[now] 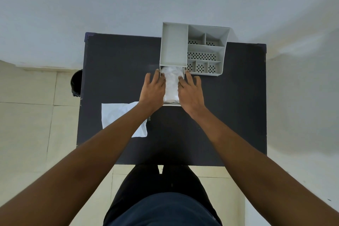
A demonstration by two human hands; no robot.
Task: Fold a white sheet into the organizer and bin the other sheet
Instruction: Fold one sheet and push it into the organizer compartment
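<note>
- Folded white sheet [171, 86] lies in the pulled-out drawer [172, 104] of the grey organizer [192, 49], long axis running 12 to 6 o'clock, its far end tucked under the organizer's body and lost in shadow.
- Surface of that sheet looks crinkled and a little glossy; whether it is paper or thin plastic is hard to say.
- Left hand [153, 90] sits at the drawer's 9 o'clock side, fingers spread and flat, fingertips against the sheet's left edge — pressing, not clenched around anything.
- Right hand [190, 91] mirrors it at 3 o'clock, fingers splayed, inner fingertips on the sheet's right edge, palm down, nothing gripped.
- Both hands cover the drawer's side walls, so only its pale front lip shows at 6 o'clock.
- Organizer is matt grey plastic: one deep plain tray on the left, and to its right several smaller compartments with perforated floors of oval holes.
- It stands at the 12 o'clock edge of the black table [113, 71], top corner overhanging against the pale wall.
- The other white sheet [114, 115] lies flat at about 8 o'clock from the drawer, wrinkled, roughly rectangular, long axis 9 to 3; the left forearm crosses and hides its right part.
- Dark round bin [76, 83] peeks out on the tiled floor past the table's 9 o'clock edge, mostly cut off by the tabletop.
</note>
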